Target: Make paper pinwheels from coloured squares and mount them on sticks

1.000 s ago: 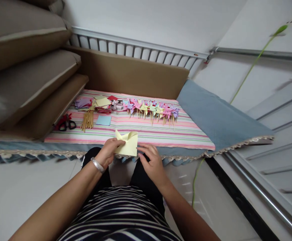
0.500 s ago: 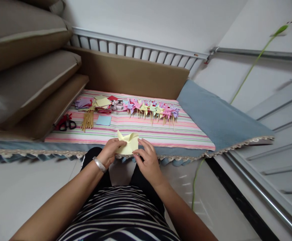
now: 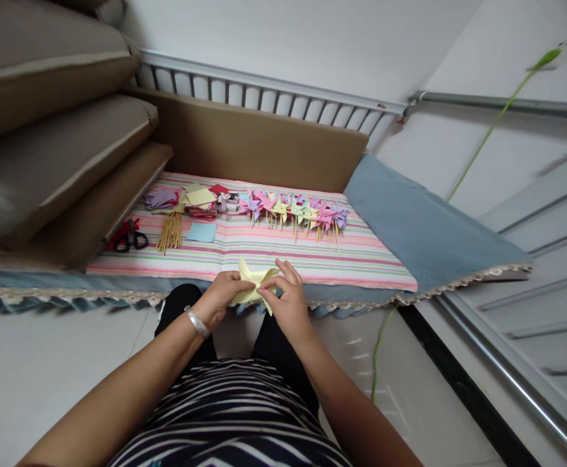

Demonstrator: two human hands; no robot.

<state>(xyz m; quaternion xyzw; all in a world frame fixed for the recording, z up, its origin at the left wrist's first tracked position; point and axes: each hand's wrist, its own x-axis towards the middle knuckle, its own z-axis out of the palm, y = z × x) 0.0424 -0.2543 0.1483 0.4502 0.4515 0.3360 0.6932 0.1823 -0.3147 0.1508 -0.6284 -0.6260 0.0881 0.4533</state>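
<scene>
A pale yellow paper pinwheel, with some corners curled toward its middle, is held above the front edge of the bench. My left hand pinches it from the left, thumb near the centre. From the right, my right hand pinches a folded flap at the centre between thumb and index finger, its other fingers raised. Finished pinwheels on sticks lie in a row behind. To their left are a bundle of thin sticks, blue paper squares and stacked coloured paper.
Black-handled scissors lie at the left of the striped cloth, beside stacked brown cushions. A blue fabric cover slopes at the right. A green cord runs down the right wall.
My right hand has moved left from the paper's right edge, bringing a corner in to the centre. The paper has shifted slightly right and is more folded.
</scene>
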